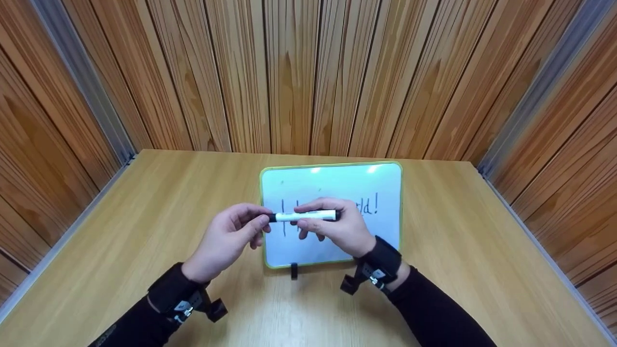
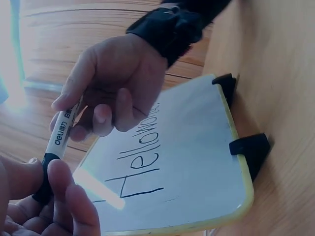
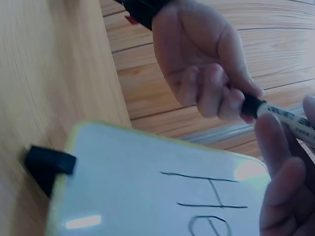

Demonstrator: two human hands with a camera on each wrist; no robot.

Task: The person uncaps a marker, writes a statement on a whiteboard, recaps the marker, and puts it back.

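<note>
Between both hands, in front of a small whiteboard, lies a white marker [image 1: 308,216] with black ends, held roughly level. My left hand [image 1: 231,237] pinches its black cap [image 2: 47,177] between thumb and fingers. The white barrel is gripped by my right hand [image 1: 337,226], thumb below and forefinger above. Whether the cap is fully seated cannot be told. The whiteboard [image 1: 332,250] has a yellow-green rim and leans back; "Hello World!" [image 2: 140,160] is written on it in black, partly hidden by the right hand in the head view.
Black stand feet [image 2: 251,150] prop the board's lower edge on the wooden table [image 1: 193,183]. Wood-plank walls [image 1: 289,77] rise behind and at both sides. A black strap with a small camera sits on each wrist.
</note>
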